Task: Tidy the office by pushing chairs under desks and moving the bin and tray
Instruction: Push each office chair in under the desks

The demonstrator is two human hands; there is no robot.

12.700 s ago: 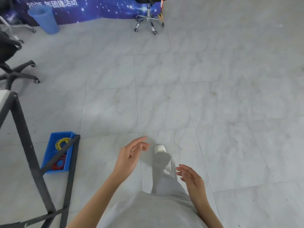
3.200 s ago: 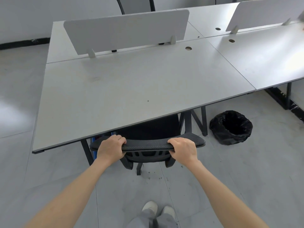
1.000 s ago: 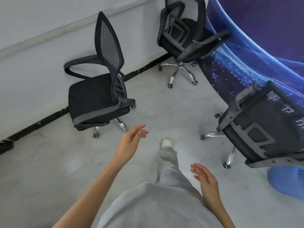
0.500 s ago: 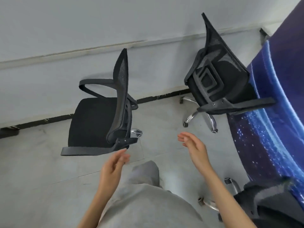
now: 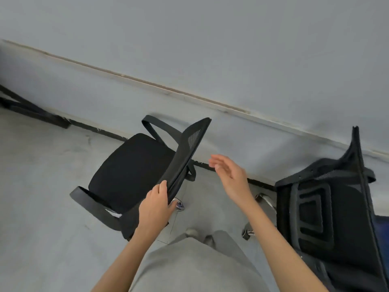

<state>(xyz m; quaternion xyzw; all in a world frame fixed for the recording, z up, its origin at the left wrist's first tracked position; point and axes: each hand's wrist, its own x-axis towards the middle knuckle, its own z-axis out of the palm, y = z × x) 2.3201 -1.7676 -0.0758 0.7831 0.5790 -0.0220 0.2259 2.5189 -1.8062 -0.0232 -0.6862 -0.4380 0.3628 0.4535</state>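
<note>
Against grey wall, black chair point(image 5: 134, 171) on floor; left hand point(image 5: 154, 208) gripping backrest edge, right hand point(image 5: 229, 175) open beside. Better grip with both, then roll slowly.

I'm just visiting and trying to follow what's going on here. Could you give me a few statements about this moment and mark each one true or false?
1. The left hand grips the backrest edge of the chair by the wall. True.
2. The right hand is also holding that backrest. False: it is open in the air, touching nothing.
3. A second chair stands on the right. True.
4. The gripped chair is tucked under a desk. False: it stands on open floor near the wall; no desk is visible.
</note>
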